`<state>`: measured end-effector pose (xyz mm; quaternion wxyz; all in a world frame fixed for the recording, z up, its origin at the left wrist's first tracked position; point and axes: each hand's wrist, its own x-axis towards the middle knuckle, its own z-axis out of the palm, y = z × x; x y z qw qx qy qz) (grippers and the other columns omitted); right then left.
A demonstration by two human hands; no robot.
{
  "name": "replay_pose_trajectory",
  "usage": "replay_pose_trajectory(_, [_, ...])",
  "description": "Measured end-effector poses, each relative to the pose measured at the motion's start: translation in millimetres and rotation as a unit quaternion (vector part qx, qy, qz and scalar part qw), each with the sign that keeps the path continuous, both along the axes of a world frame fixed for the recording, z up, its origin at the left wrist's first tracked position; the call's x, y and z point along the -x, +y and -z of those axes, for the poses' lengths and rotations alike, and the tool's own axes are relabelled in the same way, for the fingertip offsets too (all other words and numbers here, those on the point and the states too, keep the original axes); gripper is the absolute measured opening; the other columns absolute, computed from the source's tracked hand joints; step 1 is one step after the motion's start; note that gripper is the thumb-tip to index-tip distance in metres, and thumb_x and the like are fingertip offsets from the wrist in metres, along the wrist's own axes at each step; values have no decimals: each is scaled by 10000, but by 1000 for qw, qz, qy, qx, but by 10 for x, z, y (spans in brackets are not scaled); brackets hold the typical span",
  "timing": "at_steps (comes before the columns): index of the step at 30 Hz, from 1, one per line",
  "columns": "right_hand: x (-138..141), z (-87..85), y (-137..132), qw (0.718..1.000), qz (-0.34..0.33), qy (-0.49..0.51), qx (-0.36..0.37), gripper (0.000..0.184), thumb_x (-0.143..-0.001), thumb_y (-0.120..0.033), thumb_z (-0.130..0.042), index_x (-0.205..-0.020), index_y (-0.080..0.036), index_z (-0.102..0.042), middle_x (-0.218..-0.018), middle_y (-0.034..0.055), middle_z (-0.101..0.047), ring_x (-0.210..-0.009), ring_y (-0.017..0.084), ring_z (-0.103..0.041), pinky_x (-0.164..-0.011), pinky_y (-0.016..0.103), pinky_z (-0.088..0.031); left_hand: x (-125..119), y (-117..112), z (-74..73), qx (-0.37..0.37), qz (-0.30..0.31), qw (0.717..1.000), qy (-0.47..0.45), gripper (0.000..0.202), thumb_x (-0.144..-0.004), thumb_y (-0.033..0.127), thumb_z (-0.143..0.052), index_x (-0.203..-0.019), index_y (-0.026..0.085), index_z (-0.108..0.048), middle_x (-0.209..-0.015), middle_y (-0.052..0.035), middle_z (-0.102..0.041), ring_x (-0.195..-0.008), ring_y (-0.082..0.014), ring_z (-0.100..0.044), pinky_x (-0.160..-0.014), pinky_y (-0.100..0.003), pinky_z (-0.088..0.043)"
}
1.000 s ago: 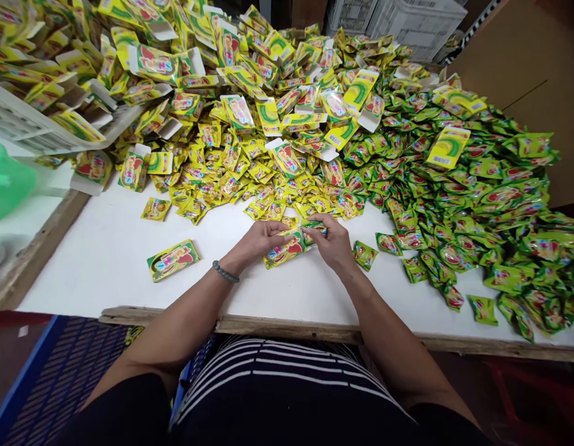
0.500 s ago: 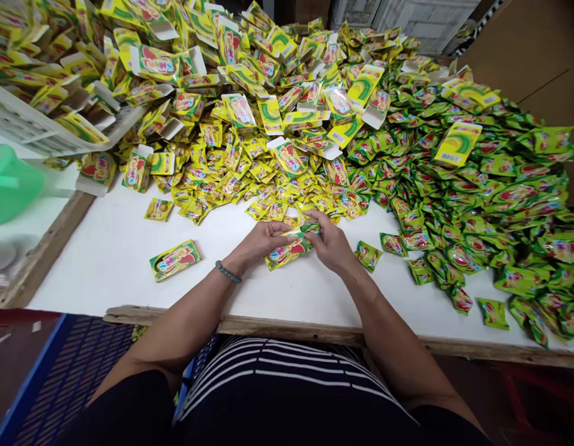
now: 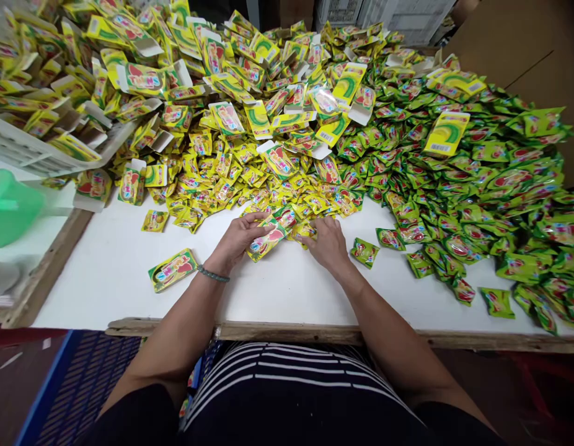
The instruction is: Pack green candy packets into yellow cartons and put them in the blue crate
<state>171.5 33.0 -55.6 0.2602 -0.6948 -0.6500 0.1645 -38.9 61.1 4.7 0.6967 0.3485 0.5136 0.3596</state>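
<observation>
In the head view, the right hand [image 3: 326,245] has left the box [image 3: 265,241] for the yellow packets [image 3: 304,228], its finger closure unclear; the left hand [image 3: 239,238] alone now clamps the box over the table [image 3: 287,294], a green packet [image 3: 285,216] at its far end.
</observation>
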Motion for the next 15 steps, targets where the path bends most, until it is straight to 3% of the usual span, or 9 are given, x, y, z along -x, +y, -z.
replay_pose_trajectory(2, [-46, -3, -24, 999, 15, 31, 17, 331, -736, -524, -677, -776, -220, -552, -841, 74, -616, -847, 258, -550, -766, 388, -458, 6, 0, 19, -7, 9, 1000, 6, 532, -501, 239, -898, -981, 144, -688, -648, 23, -696, -522, -96, -608, -509, -195, -456])
replay_pose_trajectory(5, [-195, -63, -47, 985, 66, 155, 38, 399, -667, -572, -704, -775, -236, -519, -703, -7, -579, -671, 192, -532, -633, 321, -430, -14, -21, 59, -4, 29, 1000, 8, 529, -532, 250, -889, -1006, 138, -682, -623, 31, -676, -530, -95, -605, -535, -199, -463])
replay_pose_trajectory(9, [-275, -198, -37, 913, 106, 394, 0, 493, -587, -515, -772, -916, -228, -543, -756, -13, -625, -639, 153, -555, -565, 278, -419, -73, -66, 116, -21, 69, 997, 2, 489, -564, 261, -874, -996, 128, -686, -630, 22, -676, -537, -95, -598, -538, -204, -456])
replay_pose_trajectory(11, [-203, -252, -26, 879, 98, 466, -20, 482, -582, -478, -785, -913, -223, -545, -777, -13, -629, -653, 139, -562, -562, 263, -421, -108, -92, 137, -44, 92, 995, -1, 458, -596, 284, -861, -995, 128, -698, -659, 2, -692, -553, -99, -599, -533, -206, -449])
replay_pose_trajectory(13, [-107, -280, -23, 879, 68, 471, -16, 455, -564, -448, -809, -864, -215, -558, -736, -28, -599, -653, 129, -546, -580, 261, -428, -138, -116, 148, -65, 104, 992, -1, 446, -627, 312, -847, -1010, 130, -709, -676, -12, -700, -570, -107, -604, -534, -210, -448])
replay_pose_trajectory(15, [-35, -288, -33, 898, 45, 437, 1, 431, -554, -440, -824, -818, -205, -577, -678, -44, -550, -632, 121, -507, -595, 267, -427, -158, -135, 148, -82, 109, 991, 0, 443, -652, 337, -831, -1028, 132, -715, -696, -23, -707, -596, -117, -615, -547, -217, -456])
